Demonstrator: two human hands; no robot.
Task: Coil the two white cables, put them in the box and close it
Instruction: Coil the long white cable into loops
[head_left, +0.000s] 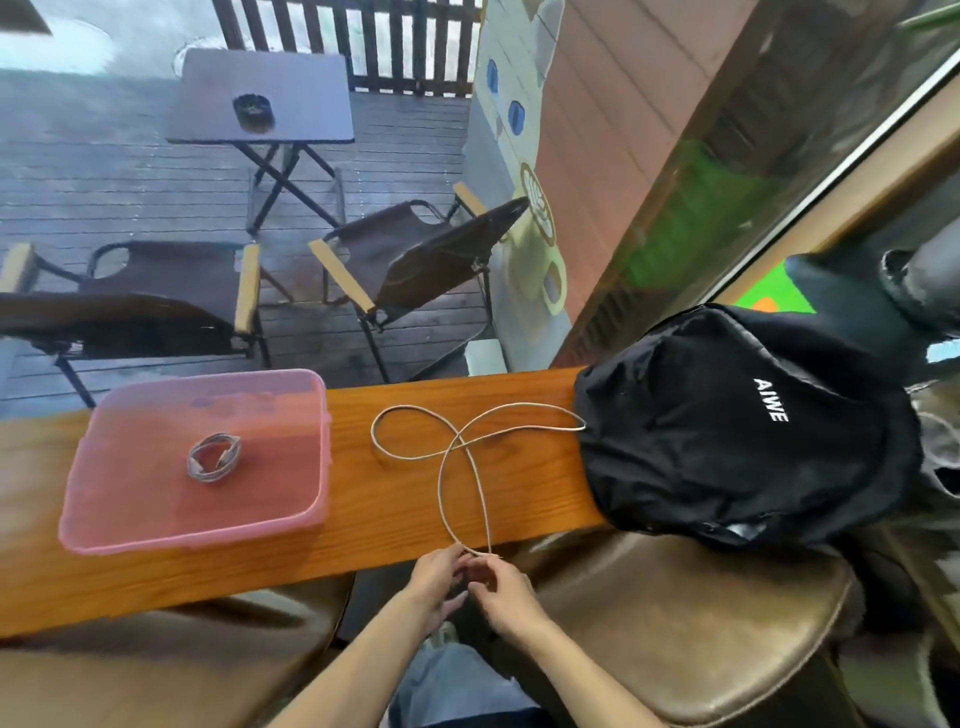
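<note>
A pink see-through box (306, 514) stands open on the wooden counter at the left. One white cable (214, 458) lies coiled inside it. The second white cable (441, 457) sprawls in loose loops across the counter, its far end touching a black backpack. Two of its strands run down to the counter's near edge. There my left hand (436, 577) and my right hand (506, 597) pinch the cable between their fingertips, close together just below the edge. No lid for the box shows.
The black backpack (743, 441) covers the right end of the counter (363, 551). Brown leather stools (701, 623) sit under the counter's near side. Beyond the glass are folding chairs (415, 260) and a small table (265, 98).
</note>
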